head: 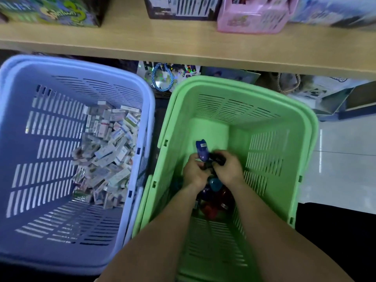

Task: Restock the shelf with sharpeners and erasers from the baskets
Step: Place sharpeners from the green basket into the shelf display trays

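Plastic bodies looked light, rigid, slick. Your left hand [194,173] curled round blue sharpener [201,149], right hand [228,169] clutched black sharpener [218,159], lower centre, inside green basket [223,83]. Best pinched across flat sides.

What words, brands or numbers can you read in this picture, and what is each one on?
"Splatoon 3", upside down, on the green printed cardboard box on the wooden shelf.
Too blurred to read: the small paper packets in the blue plastic basket.
Too blurred to read: the white label on the blue plastic sharpener held by the left hand.
Too blurred to read: the pink box.
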